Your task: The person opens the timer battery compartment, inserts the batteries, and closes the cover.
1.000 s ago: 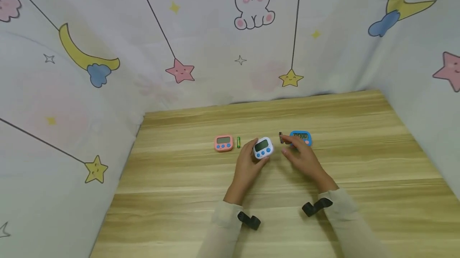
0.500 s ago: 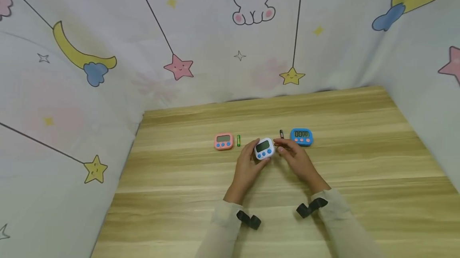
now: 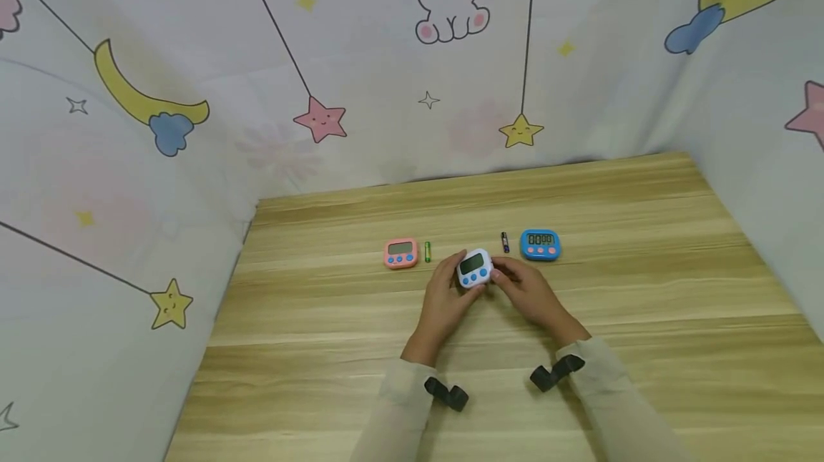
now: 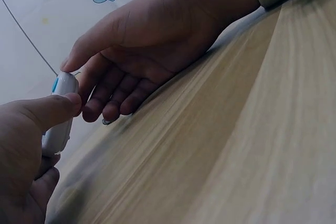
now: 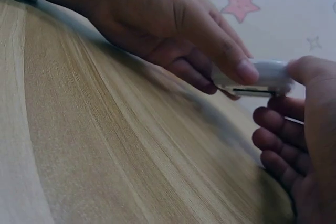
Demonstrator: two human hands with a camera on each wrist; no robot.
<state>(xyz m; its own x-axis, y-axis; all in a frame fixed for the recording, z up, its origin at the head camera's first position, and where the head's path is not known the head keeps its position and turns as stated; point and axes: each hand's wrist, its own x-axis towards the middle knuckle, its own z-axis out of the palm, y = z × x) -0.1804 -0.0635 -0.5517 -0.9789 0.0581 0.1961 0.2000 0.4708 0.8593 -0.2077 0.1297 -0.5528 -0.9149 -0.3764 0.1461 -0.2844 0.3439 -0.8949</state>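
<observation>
A white digital timer (image 3: 475, 268) with blue buttons and a blank screen is held up between both hands. My left hand (image 3: 445, 307) grips it by its left side, the thumb along the lower edge. At its right edge my right hand (image 3: 529, 295) pinches the case with thumb and forefinger. In the left wrist view the timer (image 4: 59, 139) stands edge-on, my right hand's other fingers loosely curled. A slot-like dark line shows on the timer's underside (image 5: 254, 92) in the right wrist view.
A pink timer (image 3: 400, 253) with a blank screen lies left on the wood-grain table (image 3: 309, 376), beside a green battery (image 3: 428, 252). Behind the right hand lie a dark battery (image 3: 505, 242) and a blue timer (image 3: 541, 244) showing zeros. Patterned cloth (image 3: 373, 76) walls the table.
My right hand has moved left and nearer, away from the dark battery and blue timer, and now pinches the white timer's right edge. My left hand keeps its grip.
</observation>
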